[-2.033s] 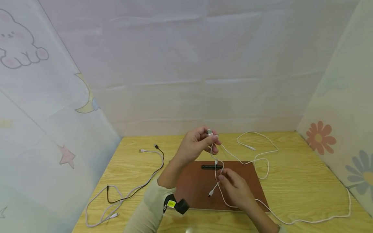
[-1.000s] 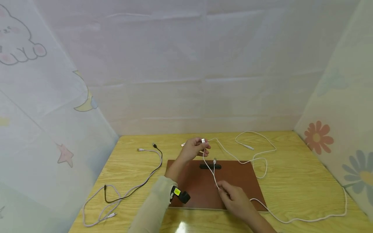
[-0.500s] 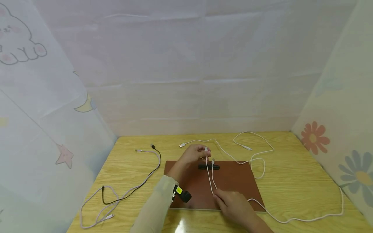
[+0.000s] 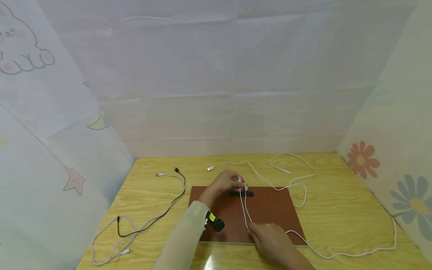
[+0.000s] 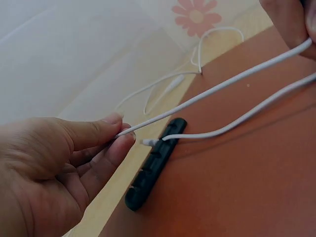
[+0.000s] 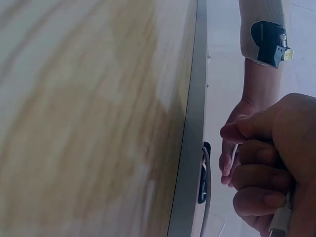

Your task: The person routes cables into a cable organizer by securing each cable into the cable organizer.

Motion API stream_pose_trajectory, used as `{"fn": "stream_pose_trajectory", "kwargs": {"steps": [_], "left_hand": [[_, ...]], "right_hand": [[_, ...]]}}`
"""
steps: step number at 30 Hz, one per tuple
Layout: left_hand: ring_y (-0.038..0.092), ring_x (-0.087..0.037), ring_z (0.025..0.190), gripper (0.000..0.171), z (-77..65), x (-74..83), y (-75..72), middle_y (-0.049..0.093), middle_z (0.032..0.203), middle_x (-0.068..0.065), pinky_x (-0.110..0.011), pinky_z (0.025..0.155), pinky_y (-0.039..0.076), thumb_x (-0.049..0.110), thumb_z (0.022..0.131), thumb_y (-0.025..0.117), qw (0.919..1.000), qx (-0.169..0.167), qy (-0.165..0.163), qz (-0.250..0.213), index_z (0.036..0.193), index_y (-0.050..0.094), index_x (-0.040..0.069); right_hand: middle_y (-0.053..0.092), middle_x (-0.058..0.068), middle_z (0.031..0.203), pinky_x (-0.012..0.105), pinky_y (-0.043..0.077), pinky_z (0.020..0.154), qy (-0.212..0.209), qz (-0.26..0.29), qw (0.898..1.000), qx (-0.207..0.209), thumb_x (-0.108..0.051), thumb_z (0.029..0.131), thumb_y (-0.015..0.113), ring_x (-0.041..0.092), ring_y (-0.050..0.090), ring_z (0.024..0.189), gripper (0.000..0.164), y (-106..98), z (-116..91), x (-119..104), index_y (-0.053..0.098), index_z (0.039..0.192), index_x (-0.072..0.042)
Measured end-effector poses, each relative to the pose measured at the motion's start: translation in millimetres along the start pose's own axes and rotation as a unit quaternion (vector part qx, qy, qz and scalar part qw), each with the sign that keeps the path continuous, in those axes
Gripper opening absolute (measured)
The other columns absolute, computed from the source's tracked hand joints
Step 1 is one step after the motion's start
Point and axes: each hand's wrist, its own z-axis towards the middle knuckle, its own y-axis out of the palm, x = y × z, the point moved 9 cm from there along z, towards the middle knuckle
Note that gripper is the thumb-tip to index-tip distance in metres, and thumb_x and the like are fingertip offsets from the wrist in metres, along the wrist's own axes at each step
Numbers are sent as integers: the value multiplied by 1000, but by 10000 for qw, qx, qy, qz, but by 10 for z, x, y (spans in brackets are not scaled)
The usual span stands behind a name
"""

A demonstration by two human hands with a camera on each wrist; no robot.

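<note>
My left hand [image 4: 228,181] pinches a white USB cable [image 5: 212,91] just behind its plug [image 4: 239,179], over the far edge of the brown board [image 4: 276,213]. Below the fingertips, a dark slotted cable holder [image 5: 153,170] lies on that board. A second white strand [image 5: 217,133] runs through a slot near one end of the holder, its plug [image 4: 246,188] pointing away. Both strands stretch toward me into my right hand [image 4: 271,240], whose curled fingers grip them above the board's near part. In the right wrist view a white connector [image 6: 280,220] sticks out below the right fist.
A white cable [image 4: 260,174] with a USB plug [image 4: 210,168] winds along the back right of the wooden table [image 4: 344,210]. Tangled pale and black cables [image 4: 158,217] lie at left. A white length [image 4: 357,255] trails off the board at right. Printed curtains surround the table.
My left hand has come down toward the holder with the plug. My right hand has moved nearer the front, drawing the strands straighter. The back cable's plug now shows beyond the left hand.
</note>
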Motion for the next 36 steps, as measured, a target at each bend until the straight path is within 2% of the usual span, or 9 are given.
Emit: {"fn": "stream_pose_trajectory", "kwargs": {"steps": [5, 10, 13, 15, 18, 22, 27, 36], "left_hand": [[72, -14, 77, 11, 32, -40, 7, 74, 88, -7, -29, 72, 61, 6, 91, 76, 9995, 101, 32, 303, 100, 74, 0], [70, -11, 75, 11, 43, -66, 8, 73, 87, -4, -29, 72, 60, 8, 89, 78, 9984, 202, 20, 527, 98, 76, 2], [68, -9, 74, 10, 54, -63, 5, 73, 86, -1, -26, 70, 59, 12, 89, 80, 9953, 248, 42, 936, 96, 77, 6], [67, -9, 74, 9, 63, -58, 0, 72, 84, 2, -24, 69, 57, 16, 88, 81, 9907, 281, 60, 1330, 94, 77, 10], [62, -8, 74, 9, 80, -26, 5, 70, 83, 6, -23, 67, 52, 24, 88, 81, 9776, 270, 175, 2078, 93, 77, 17], [57, -8, 76, 9, 101, 24, 12, 67, 84, 9, -24, 68, 47, 29, 89, 80, 9599, 228, 385, 2766, 93, 76, 22], [57, -7, 77, 11, 117, 2, -6, 67, 85, 10, -24, 69, 48, 31, 89, 81, 9543, 236, 477, 2941, 96, 77, 22], [57, -8, 75, 9, 130, -85, 11, 66, 81, 11, -26, 68, 47, 31, 89, 80, 9564, 205, 640, 2841, 93, 75, 25]], "right_hand": [[34, -18, 57, 28, 30, 44, 99, -47, 9996, -267, -20, 95, 69, 3, 40, 49, 31, 48, -1, 33, 47, 74, -25], [37, -17, 57, 28, 31, 44, 161, -66, 9987, -483, -22, 97, 67, 4, 42, 49, 29, 95, -3, 59, 50, 73, -24], [38, -17, 57, 29, 31, 44, 168, -90, 9982, -566, -22, 97, 67, 5, 44, 49, 28, 114, 2, 69, 51, 74, -24], [39, -17, 57, 29, 31, 44, 176, -94, 9978, -627, -22, 97, 66, 5, 45, 49, 28, 125, 5, 75, 51, 74, -24], [39, -17, 57, 28, 32, 44, 194, -68, 9973, -704, -22, 97, 66, 5, 45, 49, 27, 132, 11, 80, 52, 74, -24], [39, -16, 57, 28, 31, 44, 217, -92, 9975, -668, -22, 97, 67, 6, 45, 49, 28, 117, 11, 91, 52, 73, -24], [41, -17, 57, 30, 31, 43, 279, -178, 9980, -531, -23, 95, 69, 9, 50, 50, 29, 95, 9, 125, 51, 72, -25], [40, -17, 57, 28, 31, 43, 318, 67, 9972, -671, -23, 98, 66, 4, 43, 49, 27, 117, -2, 153, 53, 74, -24]]}}
